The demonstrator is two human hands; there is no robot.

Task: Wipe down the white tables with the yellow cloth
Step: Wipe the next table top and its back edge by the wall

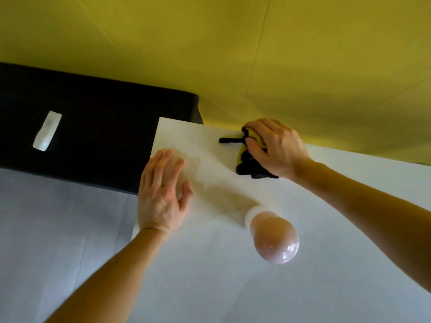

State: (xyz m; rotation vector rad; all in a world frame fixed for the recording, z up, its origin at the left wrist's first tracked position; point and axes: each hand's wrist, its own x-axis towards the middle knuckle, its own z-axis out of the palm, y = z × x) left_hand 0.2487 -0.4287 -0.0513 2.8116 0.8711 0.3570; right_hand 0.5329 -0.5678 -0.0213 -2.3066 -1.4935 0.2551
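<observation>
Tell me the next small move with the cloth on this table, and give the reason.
Probably draw the right hand and the yellow cloth back toward the near side. The cloth sits bunched at the white table's far edge, and the left hand lies flat, bracing the left edge. The pink bottle stands in the near path, so steer around it.

The right hand (277, 145) is pressing a bunched yellow cloth (250, 155) with dark edging onto the white counter (210, 145), fingers curled over it. Left of the cloth, the left hand (163, 194) is lying flat, fingers spread, on the counter's edge. A pink glossy knob (275, 238) is standing nearer than the cloth.
</observation>
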